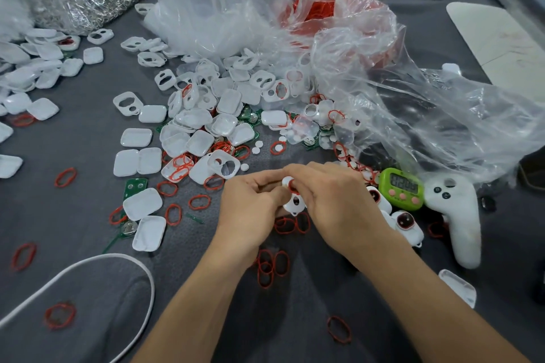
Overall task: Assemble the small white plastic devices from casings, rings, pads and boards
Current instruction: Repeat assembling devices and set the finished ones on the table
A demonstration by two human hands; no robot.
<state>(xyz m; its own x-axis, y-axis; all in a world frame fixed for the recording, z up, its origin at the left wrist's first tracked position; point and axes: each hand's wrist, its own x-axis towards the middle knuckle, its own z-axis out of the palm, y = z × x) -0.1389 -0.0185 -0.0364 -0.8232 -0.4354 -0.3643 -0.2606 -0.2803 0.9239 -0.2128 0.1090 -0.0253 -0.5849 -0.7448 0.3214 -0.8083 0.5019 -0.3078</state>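
At near centre of the bench (88,141), both hands meet over one casing (295,204). Grip: the left hand (250,197) holds the casing by its edges, and the right hand (333,194) pinches a red ring (292,186) against the casing's upper opening.

Casing: thin white moulded plastic, glossy, a rounded square with cut-outs. Judged light, stiff and a little slick. It may flex if squeezed across the openings, so take it by the solid rim.

Ring: thin red oval loop, looks rubbery and limp. Judged stretchy; best pinched at one spot and worked round its seat.

Loose rings (199,202) lie scattered near left. A pile (206,115) of casings lies far centre, with flat green boards (134,186) and small round white pads (259,143). Finished devices (405,221) sit right, beside a green timer (402,187). A crinkled clear bag (354,68) lies far right.
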